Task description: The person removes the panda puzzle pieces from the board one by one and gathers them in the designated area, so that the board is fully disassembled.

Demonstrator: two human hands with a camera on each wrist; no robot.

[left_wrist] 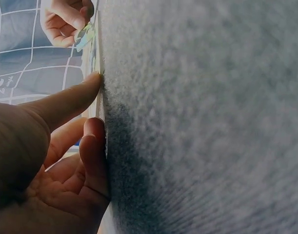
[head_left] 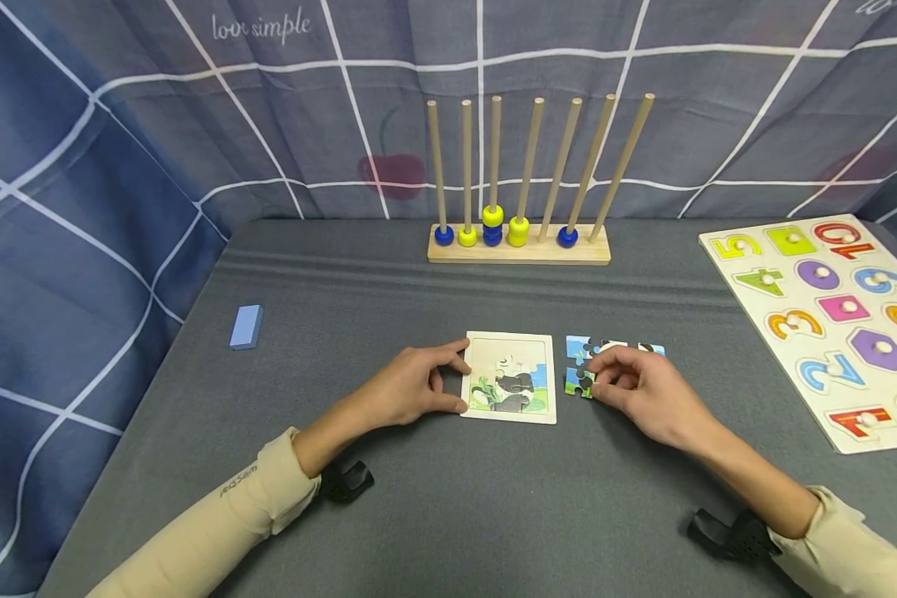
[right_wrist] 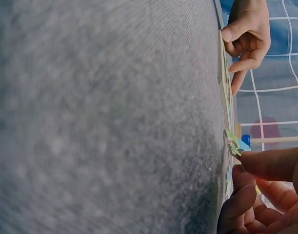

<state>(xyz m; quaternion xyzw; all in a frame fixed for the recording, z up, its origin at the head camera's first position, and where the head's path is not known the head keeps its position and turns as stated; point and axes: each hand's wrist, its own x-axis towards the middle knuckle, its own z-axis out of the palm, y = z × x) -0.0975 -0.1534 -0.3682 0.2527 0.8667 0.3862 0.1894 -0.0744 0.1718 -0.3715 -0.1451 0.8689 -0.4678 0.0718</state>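
In the head view my left hand (head_left: 413, 384) rests against the left edge of a square wooden panda puzzle board (head_left: 474, 419). Its thumb touches near the lower left corner and its fingers near the upper one. Fitted panda pieces fill the lower and right part of the picture; the upper left shows pale. My right hand (head_left: 654, 394) pinches a green and blue puzzle piece (right_wrist: 233, 143) between thumb and finger, just right of the board. Loose puzzle pieces (head_left: 577, 345) lie beside and behind that hand, which partly hides them.
A wooden peg stand (head_left: 519, 254) with blue and yellow beads stands at the back by the curtain. On the right lies a number and shape board (head_left: 785, 349) with knobbed pieces. A blue block (head_left: 246, 326) sits at the left of the grey table (head_left: 448, 523).
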